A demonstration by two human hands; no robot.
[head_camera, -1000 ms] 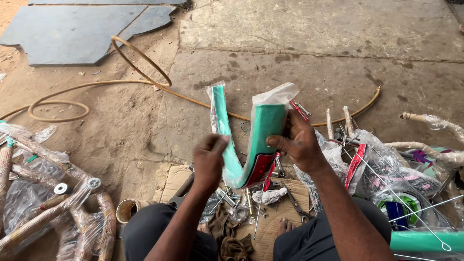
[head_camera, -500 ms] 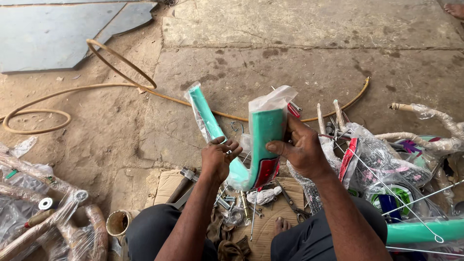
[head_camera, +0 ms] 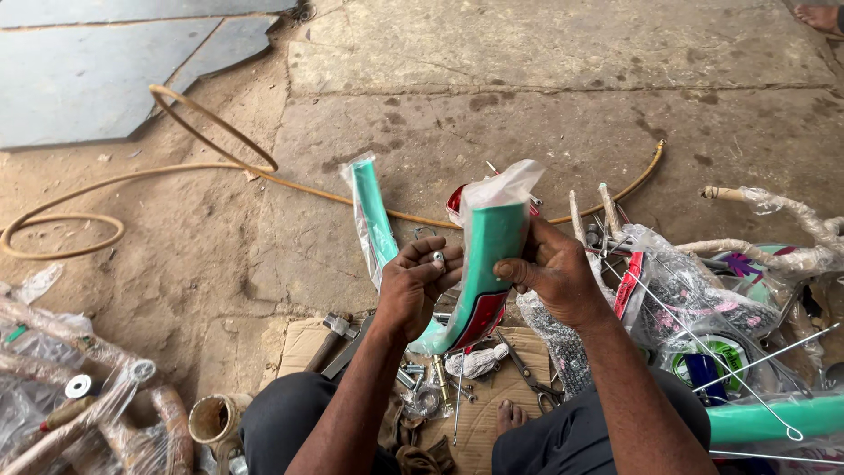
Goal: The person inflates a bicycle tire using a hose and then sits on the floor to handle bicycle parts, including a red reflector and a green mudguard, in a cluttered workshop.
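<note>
A curved teal bicycle mudguard (head_camera: 488,255), wrapped in clear plastic with a red patch near its lower end, stands upright in front of me. My right hand (head_camera: 554,273) grips its right edge at mid height. My left hand (head_camera: 418,286) presses against its left side and pinches a small metal nut (head_camera: 437,258) at the fingertips. A second teal plastic-wrapped mudguard (head_camera: 374,215) leans just left of my left hand.
Cardboard (head_camera: 479,422) under my knees carries bolts, a hammer (head_camera: 330,339) and pliers (head_camera: 532,374). Wrapped bicycle parts (head_camera: 721,299) crowd the right, wrapped tubes (head_camera: 79,387) the lower left. A tan hose (head_camera: 211,141) loops across the concrete floor. Someone's bare foot (head_camera: 818,16) shows top right.
My left hand has let go of the second mudguard and come to the first one, now pinching a small nut. The right hand kept its grip.
</note>
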